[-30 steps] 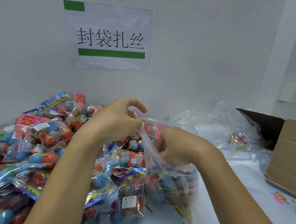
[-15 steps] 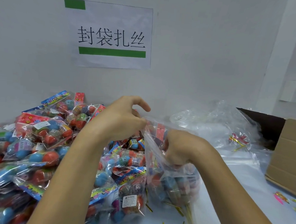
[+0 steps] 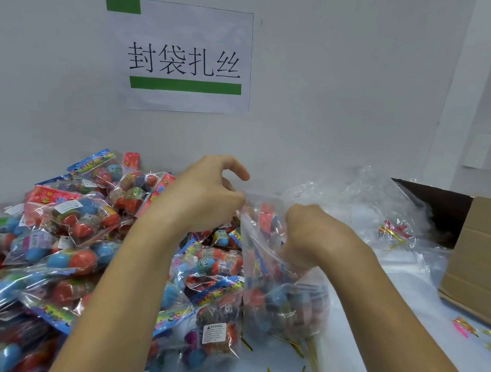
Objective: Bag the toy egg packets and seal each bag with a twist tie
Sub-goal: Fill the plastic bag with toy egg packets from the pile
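Clear bag point(image 3: 285, 299), upright, egg packets point(image 3: 68, 249) alongside

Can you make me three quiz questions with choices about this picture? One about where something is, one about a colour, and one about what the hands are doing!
1. Where is the cardboard box?
A. right of the hands
B. on the egg packets
C. on the wall

2. What colour are the bars on the wall sign?
A. red
B. green
C. yellow

3. What is the left hand doing?
A. lying flat
B. pinching the clear bag
C. holding scissors

Answers: 1 A, it stands at the table's right edge. 2 B, both bars are green. 3 B, its fingers pinch the bag's top edge, and the right hand grips it too.
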Demonstrator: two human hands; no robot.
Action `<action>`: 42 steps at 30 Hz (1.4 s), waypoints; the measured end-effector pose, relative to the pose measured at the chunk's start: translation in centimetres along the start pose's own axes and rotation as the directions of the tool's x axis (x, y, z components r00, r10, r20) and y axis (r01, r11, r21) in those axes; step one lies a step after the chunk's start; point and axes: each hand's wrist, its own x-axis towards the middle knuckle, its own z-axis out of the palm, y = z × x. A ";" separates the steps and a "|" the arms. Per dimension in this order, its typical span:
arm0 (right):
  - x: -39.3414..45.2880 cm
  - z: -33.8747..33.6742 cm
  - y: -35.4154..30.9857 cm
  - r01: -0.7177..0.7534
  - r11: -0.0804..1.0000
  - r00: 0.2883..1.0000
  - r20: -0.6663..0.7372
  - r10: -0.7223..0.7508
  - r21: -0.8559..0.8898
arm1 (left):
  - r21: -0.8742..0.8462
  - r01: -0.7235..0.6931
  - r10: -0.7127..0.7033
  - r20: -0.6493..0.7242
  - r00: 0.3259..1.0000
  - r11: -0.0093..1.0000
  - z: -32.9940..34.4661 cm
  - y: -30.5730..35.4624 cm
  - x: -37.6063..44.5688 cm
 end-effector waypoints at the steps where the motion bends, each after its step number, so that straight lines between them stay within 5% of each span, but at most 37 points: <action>1: 0.0 0.2 -0.2 -0.019 0.999 1.000 0.023 0.019 -0.031 | -0.010 -0.005 0.005 0.001 1.000 1.000 0.1 0.1 0.0; 7: -0.1 0.6 -0.5 -0.039 0.996 0.993 0.105 0.047 -0.079 | -0.016 -0.024 0.025 0.021 0.999 1.000 0.6 0.5 -0.1; 27: -0.9 -2.2 0.9 -0.008 0.993 1.000 -0.028 0.005 -0.114 | 0.062 -0.033 0.036 -0.044 0.998 0.997 1.1 0.7 0.2; 42: 0.0 -0.7 1.3 -0.024 0.951 0.969 0.226 0.098 -0.307 | 0.087 -0.083 0.081 0.023 0.996 0.993 2.3 1.4 0.1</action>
